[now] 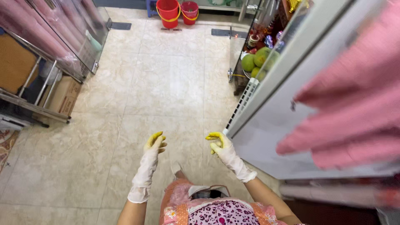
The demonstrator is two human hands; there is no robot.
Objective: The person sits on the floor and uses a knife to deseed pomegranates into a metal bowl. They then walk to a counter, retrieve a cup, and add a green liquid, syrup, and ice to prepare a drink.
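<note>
Pale beige tiled floor (166, 87) fills most of what lies below the person, glossy and marbled. At about three o'clock a big white appliance door (275, 121) stands swung out, with a blurred pink cloth (354, 108) hanging in front of it at the right edge. At ten o'clock a glass-fronted cabinet (71, 37) leans into view, long pink rolls behind its panes, and below it a metal rack (33, 104) with a brown cardboard box (64, 96) tucked beside it. Up at one o'clock a shelf holds a heap of round green fruits (258, 62). Two red buckets (177, 12) sit on the floor at twelve o'clock, well away from the person.

Near six o'clock both arms are raised over the bare floor, each in a long white glove stained yellow at the tips. The left hand (153, 148) has its fingers (157, 136) loosely curled and apart, holding nothing. The right hand (221, 146) is just beside the lower corner of the appliance door (touching or not, I cannot tell), its fingers (213, 136) bent and spread, also empty. The two hands are near each other without meeting.

Below them shows the person's pink patterned clothing (208, 210).
</note>
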